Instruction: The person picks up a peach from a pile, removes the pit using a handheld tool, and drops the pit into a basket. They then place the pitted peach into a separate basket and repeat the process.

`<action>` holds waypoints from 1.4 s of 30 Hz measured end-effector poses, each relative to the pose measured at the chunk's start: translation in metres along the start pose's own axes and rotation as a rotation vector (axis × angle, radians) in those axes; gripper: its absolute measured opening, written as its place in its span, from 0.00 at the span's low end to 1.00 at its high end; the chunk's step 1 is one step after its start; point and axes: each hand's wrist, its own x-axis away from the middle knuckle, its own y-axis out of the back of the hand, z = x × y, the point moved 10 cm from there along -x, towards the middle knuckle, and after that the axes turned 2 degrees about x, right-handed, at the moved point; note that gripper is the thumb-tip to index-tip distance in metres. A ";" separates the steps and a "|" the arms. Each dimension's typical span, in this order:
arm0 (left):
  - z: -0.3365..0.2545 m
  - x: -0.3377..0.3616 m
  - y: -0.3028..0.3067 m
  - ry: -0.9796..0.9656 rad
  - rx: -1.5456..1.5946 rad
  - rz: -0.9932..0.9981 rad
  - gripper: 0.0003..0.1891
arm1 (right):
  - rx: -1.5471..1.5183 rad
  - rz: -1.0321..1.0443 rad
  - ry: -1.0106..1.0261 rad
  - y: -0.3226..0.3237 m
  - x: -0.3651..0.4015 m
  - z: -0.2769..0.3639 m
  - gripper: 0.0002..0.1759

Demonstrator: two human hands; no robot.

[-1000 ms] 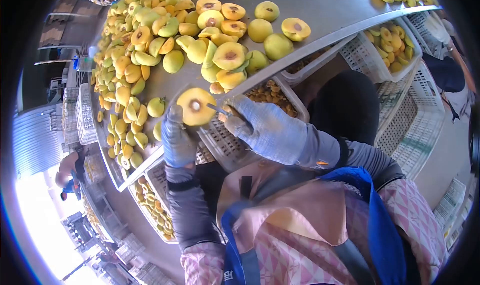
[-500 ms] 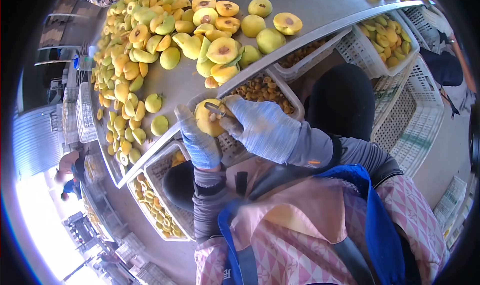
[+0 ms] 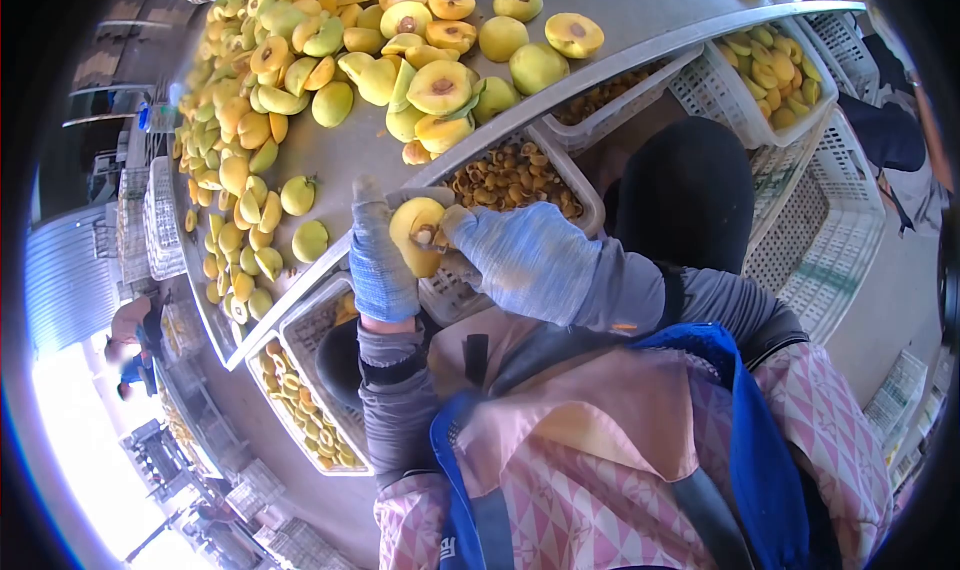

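My left hand (image 3: pixel 381 268), in a blue-grey work glove, is closed round a yellow peach half (image 3: pixel 412 228) just off the table's front edge. My gloved right hand (image 3: pixel 528 260) grips a small metal pitting tool, its loop end (image 3: pixel 427 237) against the cut face of the peach. A pale spot shows in the flesh there. Much of the tool is hidden by the fingers. Beyond my hands, cut peaches (image 3: pixel 441 88), some with brown pit centres, lie on the metal table (image 3: pixel 610 10).
A crate of brown pits (image 3: pixel 515 182) sits under the table edge in front of me. A crate of peach halves (image 3: pixel 305 405) stands at lower left, another crate (image 3: pixel 770 75) at upper right. An open white crate (image 3: pixel 825 220) is right of my knee. Other people are at the edges.
The peach half has been turned in my left hand so its cut face points more to the right. Both hands have shifted slightly left, and the tool stays against the fruit.
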 end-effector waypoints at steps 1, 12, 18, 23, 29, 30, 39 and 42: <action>-0.007 0.001 -0.001 -0.076 0.016 0.002 0.38 | 0.001 -0.001 0.001 -0.001 0.000 0.001 0.14; -0.016 0.017 0.008 -0.425 -0.122 -0.235 0.32 | -0.064 0.097 -0.138 -0.008 -0.001 -0.010 0.14; -0.026 0.024 0.003 -0.568 -0.235 -0.184 0.26 | -0.525 0.123 -0.250 -0.035 0.004 -0.031 0.14; -0.036 0.034 -0.013 -0.665 -0.393 -0.140 0.19 | -1.312 0.729 -0.909 -0.055 0.032 -0.025 0.15; -0.020 0.028 -0.011 -0.669 -0.292 -0.204 0.23 | -0.634 0.335 -0.572 -0.038 0.008 -0.047 0.21; -0.020 0.024 -0.012 -0.640 -0.314 -0.151 0.28 | -0.877 0.352 -0.682 -0.048 0.012 -0.044 0.20; -0.036 0.077 0.074 -0.887 -0.721 -0.274 0.42 | -0.442 0.415 -0.501 -0.032 0.012 -0.046 0.18; -0.064 0.117 0.144 -0.728 -0.924 -0.408 0.22 | -0.245 0.377 -0.398 -0.028 0.019 -0.044 0.18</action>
